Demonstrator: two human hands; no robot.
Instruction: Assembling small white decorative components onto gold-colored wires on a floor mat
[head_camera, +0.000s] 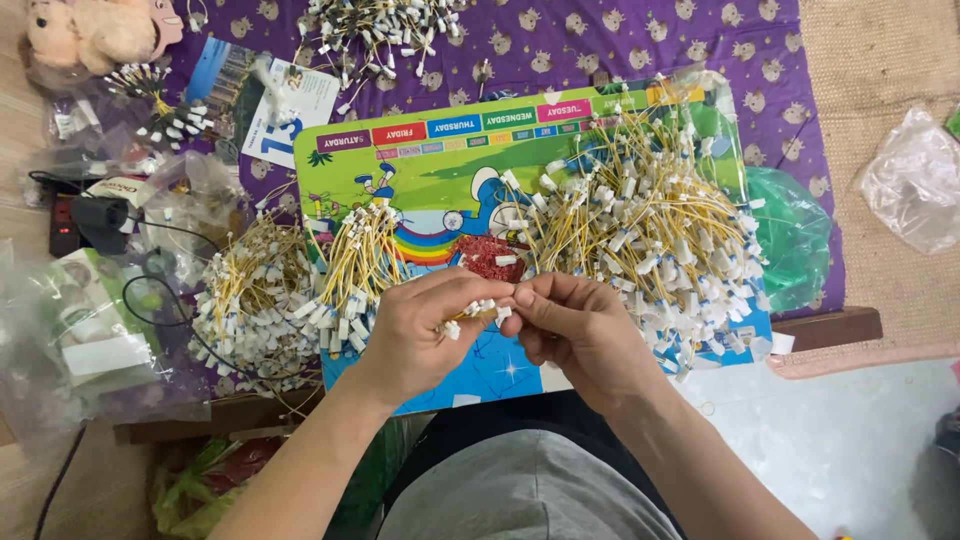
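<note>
Gathering a small bunch of yellow wire leads (473, 312) with white plugs, the left hand (415, 335) grips it while the right hand (580, 330) pinches, fingers closed, seemingly on one plug. Squaring the plugs level over the cartoon board (440, 170) seems wise.

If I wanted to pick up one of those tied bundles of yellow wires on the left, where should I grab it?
Probably around the middle of the bundle of yellow wires, coming from above. There the strands run side by side in a narrow band, while the white connectors splay out at both ends and would slip apart. The left hand is nearest; both hands are busy pinching a few small connectors.
</note>
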